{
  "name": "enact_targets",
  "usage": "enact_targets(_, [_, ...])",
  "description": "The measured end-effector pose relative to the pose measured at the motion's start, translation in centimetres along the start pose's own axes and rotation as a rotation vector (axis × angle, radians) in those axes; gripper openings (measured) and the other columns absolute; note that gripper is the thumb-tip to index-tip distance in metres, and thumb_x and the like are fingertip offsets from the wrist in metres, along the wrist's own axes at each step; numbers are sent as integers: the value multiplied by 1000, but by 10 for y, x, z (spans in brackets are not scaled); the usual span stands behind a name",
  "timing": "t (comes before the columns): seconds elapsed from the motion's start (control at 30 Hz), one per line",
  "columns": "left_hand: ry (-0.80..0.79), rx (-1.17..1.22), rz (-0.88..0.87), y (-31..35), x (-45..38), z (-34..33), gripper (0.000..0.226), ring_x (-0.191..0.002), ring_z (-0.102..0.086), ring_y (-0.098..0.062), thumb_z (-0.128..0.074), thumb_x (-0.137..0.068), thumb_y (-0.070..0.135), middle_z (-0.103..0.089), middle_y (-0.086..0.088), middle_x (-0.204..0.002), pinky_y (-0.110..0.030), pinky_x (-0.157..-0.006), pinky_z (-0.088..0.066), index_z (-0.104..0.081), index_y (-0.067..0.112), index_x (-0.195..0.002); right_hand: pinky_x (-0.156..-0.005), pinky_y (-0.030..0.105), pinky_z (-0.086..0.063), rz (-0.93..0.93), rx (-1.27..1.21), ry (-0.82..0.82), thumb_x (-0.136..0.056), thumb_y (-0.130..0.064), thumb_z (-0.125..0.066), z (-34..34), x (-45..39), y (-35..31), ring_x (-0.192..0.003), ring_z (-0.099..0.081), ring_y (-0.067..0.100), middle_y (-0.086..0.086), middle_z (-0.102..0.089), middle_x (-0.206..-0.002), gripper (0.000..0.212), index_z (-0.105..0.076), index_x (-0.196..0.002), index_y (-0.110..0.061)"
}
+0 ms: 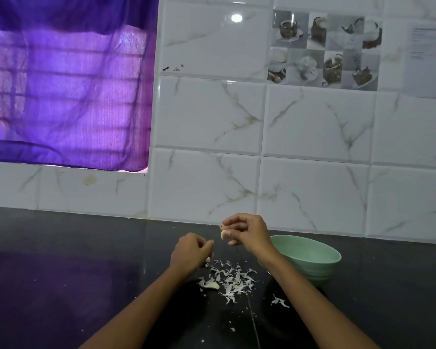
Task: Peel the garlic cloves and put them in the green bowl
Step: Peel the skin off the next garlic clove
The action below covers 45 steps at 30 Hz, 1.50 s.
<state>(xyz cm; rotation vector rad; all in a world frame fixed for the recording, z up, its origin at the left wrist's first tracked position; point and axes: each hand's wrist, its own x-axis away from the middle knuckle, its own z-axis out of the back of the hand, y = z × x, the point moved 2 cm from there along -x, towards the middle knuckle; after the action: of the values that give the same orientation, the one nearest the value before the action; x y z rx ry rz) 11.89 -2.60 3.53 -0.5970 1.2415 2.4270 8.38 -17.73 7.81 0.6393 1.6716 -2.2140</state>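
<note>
Right hand (247, 231) is raised at centre frame, fingers pinching a peeled-looking garlic clove (222, 234), probably for inspection or to strip a last bit of skin. Left hand (190, 250) sits lower left of it, fingers curled; it seems to hold scraps, can't tell. Peel pile (228, 279) lies on the dark desk (61, 273) under both hands, so waste drops clear of the green bowl (310, 256), just right of the wrist. Another clove (212, 285) waits in the pile.
</note>
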Motion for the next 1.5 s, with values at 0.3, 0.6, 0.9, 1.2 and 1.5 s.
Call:
enact_targets(0.3, [-296, 799, 135, 21, 5, -1, 17, -67, -64, -4, -51, -94, 8, -69, -3, -80, -20, -60, -55, -65, 5, -103, -55, 16, -50, -36, -86, -63, -77, 10, -67, -3, 3, 0, -63, -66, 9, 6, -71, -79, 21, -65, -82, -10])
enact_targets(0.6, [-168, 776, 86, 14, 1, 0, 10, -64, -65, -8, -60, -87, 1, -72, -4, -78, -20, -58, -55, -68, 4, -91, -67, 33, -57, -51, -54, 61, -82, 1, -65, -3, 0, -2, -60, -63, 19, 13, -69, -81, 19, -62, -98, -8])
enact_targets(0.9, [-111, 710, 24, 14, 2, 1, 13, -63, -69, -11, -60, -85, -6, -72, -6, -71, -20, -56, -56, -68, 5, -87, -67, 30, -57, -55, 0, -73, -81, 4, -66, -10, 2, 8, -67, -62, 20, 2, -65, -73, 30, -54, -105, -10])
enact_targets(1.2, [-106, 722, 52, 11, 2, 0, 10, -61, -69, -14, -64, -83, -1, -72, -10, -74, -21, -52, -54, -67, 5, -90, -58, 21, -54, -32, 20, -136, -84, 5, -61, -14, 4, 12, -68, -57, 9, 3, -58, -80, 28, -53, -107, -10])
enact_targets(1.5, [-60, 680, 103, 6, 0, -1, 12, -51, -61, -11, -66, -82, -2, -69, -5, -63, -23, -50, -53, -66, 6, -91, -50, 22, -51, -56, 159, -132, -90, -2, -54, -13, 4, 8, -61, -55, 8, 0, -60, -74, 15, -60, -101, -10])
